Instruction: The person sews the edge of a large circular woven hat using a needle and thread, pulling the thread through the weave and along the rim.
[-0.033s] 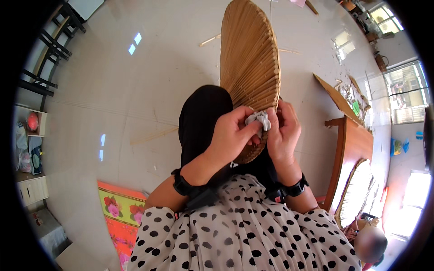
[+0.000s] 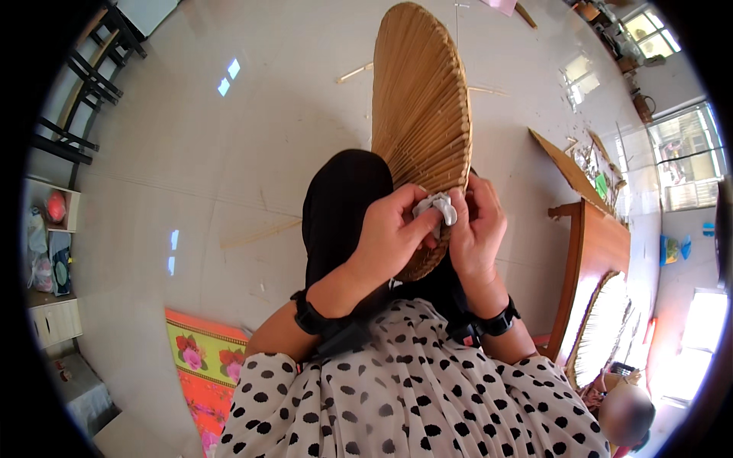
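Hardly anything has moved: the left hand (image 2: 384, 238) pinches white cloth (image 2: 439, 204) against the fan (image 2: 420, 99), the right hand (image 2: 479, 233) gripping its edge alongside.

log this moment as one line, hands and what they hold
left hand: pinching crumpled white material | right hand: gripping pleated tan fan at its rim | wooden table: off to the right
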The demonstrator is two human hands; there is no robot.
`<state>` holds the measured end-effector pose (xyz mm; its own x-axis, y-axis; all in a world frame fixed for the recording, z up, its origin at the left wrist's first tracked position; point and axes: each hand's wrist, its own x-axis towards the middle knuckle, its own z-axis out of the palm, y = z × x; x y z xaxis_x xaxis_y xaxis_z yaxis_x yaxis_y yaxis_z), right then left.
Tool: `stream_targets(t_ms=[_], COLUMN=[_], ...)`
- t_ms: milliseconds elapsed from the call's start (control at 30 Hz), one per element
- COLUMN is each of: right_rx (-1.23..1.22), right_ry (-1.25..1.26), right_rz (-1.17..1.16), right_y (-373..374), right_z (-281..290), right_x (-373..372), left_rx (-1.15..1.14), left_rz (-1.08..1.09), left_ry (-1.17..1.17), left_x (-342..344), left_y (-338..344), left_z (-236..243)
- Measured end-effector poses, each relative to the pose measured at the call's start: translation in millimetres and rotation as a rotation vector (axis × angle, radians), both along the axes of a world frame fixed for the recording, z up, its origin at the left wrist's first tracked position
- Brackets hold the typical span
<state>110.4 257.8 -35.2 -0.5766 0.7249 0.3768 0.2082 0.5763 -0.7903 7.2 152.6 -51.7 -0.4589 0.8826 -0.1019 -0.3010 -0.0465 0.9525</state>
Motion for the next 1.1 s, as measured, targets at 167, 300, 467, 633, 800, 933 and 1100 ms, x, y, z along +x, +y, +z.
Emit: stream_targets(t_ms=[167,300,467,633,800,933,1100], right_rx=[0.023,0.095,0.214,0.215,0.194,0.198,0.114], right_ry=[-0.012,-0.036,-0.037,-0.013,-0.018,-0.007,-0.032], right_rz=[-0.018,-0.018,-0.064,-0.083,-0.077,-0.086,-0.098], right_y=[-1,-2,-2,-3,-2,-7,-7], right_z=[0,3,6,11,13,11,8], right_x=[-1,0,-6,-13,-17,-12,-19], left_rx=[0.067,0.123,0.274,0.265,0.302,0.317,0.258], left_rz=[0.156,0.333,0.445,0.506,0.567,0.585,0.615], left_ry=[0.03,0.353,0.376,0.414,0.457,0.55,0.495], left_x=[11,17,22,22,23,17,15], left_y=[10,18,28,31,35,35,32], left_z=[-8,-6,-15,-13,-17,-18,-24])
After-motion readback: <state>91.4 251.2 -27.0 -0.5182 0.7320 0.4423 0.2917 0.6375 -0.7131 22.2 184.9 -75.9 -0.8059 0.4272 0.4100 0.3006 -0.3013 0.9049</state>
